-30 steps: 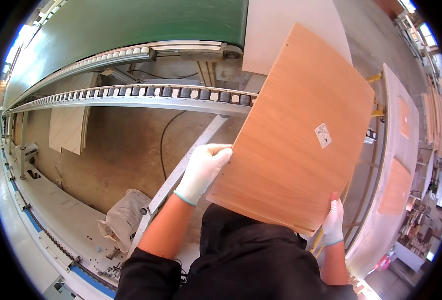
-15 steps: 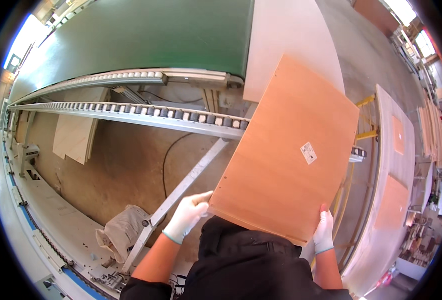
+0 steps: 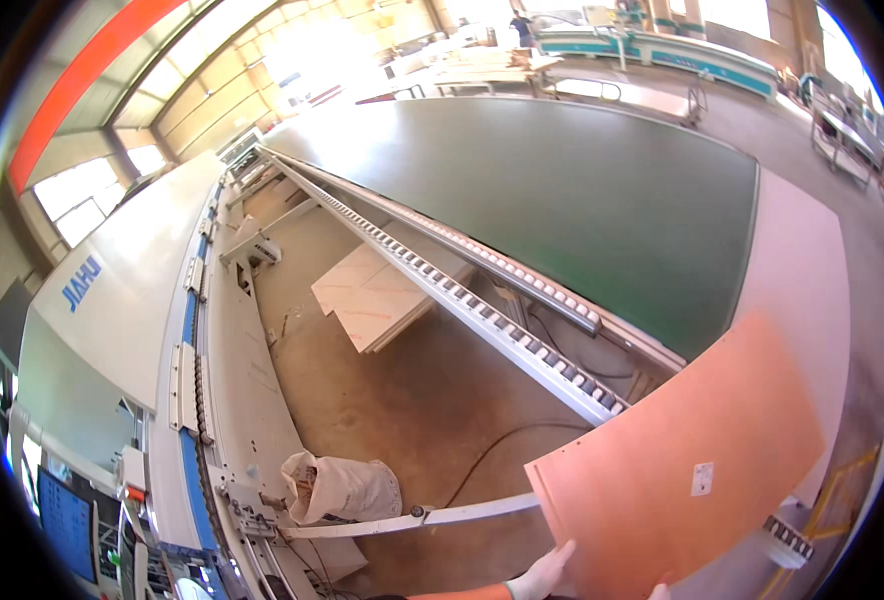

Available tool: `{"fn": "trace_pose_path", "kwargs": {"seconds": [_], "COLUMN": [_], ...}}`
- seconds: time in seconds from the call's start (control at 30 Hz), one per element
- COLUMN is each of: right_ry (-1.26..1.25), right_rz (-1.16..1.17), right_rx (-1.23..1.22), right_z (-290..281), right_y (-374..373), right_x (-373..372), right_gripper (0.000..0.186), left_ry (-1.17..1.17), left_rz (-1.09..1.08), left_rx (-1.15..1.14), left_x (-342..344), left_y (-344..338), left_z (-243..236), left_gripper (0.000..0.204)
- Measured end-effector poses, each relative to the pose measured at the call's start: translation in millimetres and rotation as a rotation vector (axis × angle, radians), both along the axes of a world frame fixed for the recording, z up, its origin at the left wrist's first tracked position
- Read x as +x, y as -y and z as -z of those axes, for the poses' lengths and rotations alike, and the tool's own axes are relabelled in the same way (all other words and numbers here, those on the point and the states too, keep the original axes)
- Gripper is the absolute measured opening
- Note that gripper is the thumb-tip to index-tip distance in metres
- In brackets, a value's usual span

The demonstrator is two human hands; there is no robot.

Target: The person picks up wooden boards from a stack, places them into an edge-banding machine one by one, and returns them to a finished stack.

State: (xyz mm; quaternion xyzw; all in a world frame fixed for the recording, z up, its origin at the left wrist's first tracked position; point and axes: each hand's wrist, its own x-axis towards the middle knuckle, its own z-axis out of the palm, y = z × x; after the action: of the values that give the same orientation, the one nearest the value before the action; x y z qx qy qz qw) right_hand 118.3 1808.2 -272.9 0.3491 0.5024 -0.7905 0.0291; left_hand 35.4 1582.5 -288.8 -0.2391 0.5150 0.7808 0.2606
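Observation:
A flat reddish-brown wooden panel (image 3: 652,450) with a small white label (image 3: 702,479) fills the lower right. My left hand (image 3: 544,573), in a white glove, grips its near left edge, fingers closed on the rim. Of my right hand (image 3: 660,592) only a fingertip shows against the panel at the lower edge; the panel and the picture's border hide the rest. The panel's far part overlaps a pale board (image 3: 797,240) beside the green belt.
A green conveyor belt (image 3: 562,190) stretches away beyond a roller rail (image 3: 442,285). A long edge-processing machine (image 3: 197,400) stands at the left. Between them are pale boards (image 3: 367,300), a cable, and a whitish sack (image 3: 347,488) beside a slanting metal leg (image 3: 472,514).
My view has swung left and up, bringing the machine and hall into sight. The panel, still held, now appears lower and farther right, and my hands are mostly out of the picture.

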Motion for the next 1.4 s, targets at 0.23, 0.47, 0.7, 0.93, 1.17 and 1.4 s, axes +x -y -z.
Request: {"fn": "trace_pose_path", "kwargs": {"seconds": [0.23, 0.47, 0.7, 0.93, 1.17, 1.4], "right_ry": [0.134, -0.899, -0.206, -0.375, -0.556, -0.803], "right_rz": [-0.926, -0.307, -0.650, -0.702, -0.498, -0.395], "right_rx": [0.142, 1.438, 1.136, 0.432, 0.278, -0.139], "right_z": [-1.9, -126.7, -100.4, -63.3, -120.3, -230.8], "right_y": [-35.1, -96.3, -172.2, -215.6, -161.2, -58.4], "right_x": [-30.4, -230.5, -329.2, -302.4, -291.1, -292.9], "right_gripper": [0.028, 0.023, 0.039, 0.034, 0.036, 0.045], "left_ry": [0.024, -0.132, -0.067, -0.017, -0.288, -0.715], "left_rz": [-0.298, -0.465, -0.726, -0.846, -1.380, -1.534], "left_rx": [0.029, -0.100, -0.279, -0.108, 0.116, 0.117], "left_x": [28.3, 18.1, 5.0, 45.2, 99.0, 160.7], "left_y": [31.9, 73.4, 67.3, 49.6, 49.6, 77.4], "left_z": [-8.4, 39.0, 4.3, 5.1, -53.7, -151.2], "left_gripper": [0.054, 0.058, 0.055, 0.032, 0.053, 0.035]}}
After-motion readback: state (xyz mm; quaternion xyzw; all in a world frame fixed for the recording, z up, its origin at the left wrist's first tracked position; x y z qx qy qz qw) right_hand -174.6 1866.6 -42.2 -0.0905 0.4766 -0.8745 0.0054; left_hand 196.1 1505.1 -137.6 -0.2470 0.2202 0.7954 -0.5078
